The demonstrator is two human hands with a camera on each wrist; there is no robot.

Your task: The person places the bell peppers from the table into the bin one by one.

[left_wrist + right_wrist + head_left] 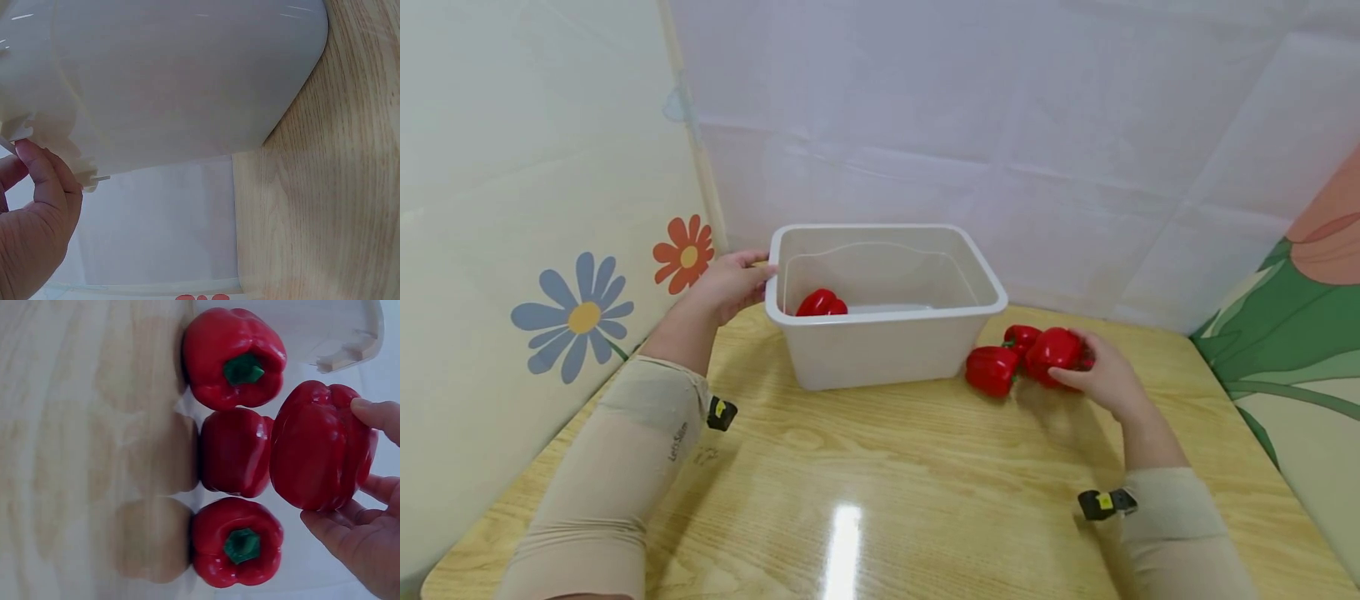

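- The table (pixel 880 467) looks like pale wood or wood-grain laminate, smooth and glossy, with a bright glare spot.
- The bin (pixel 887 350) is white, slightly translucent plastic, smooth with a soft sheen.
- The held pepper (pixel 319 447) and the three peppers beside it (pixel 234 453) have waxy, glossy red skin; their stems are matt green.
- The sleeves (pixel 625 467) are beige stretch cloth, matt.
- The back wall (pixel 1000 125) looks like creased white sheet, matt.
- The side panels (pixel 512 208) are matt, printed with flowers.
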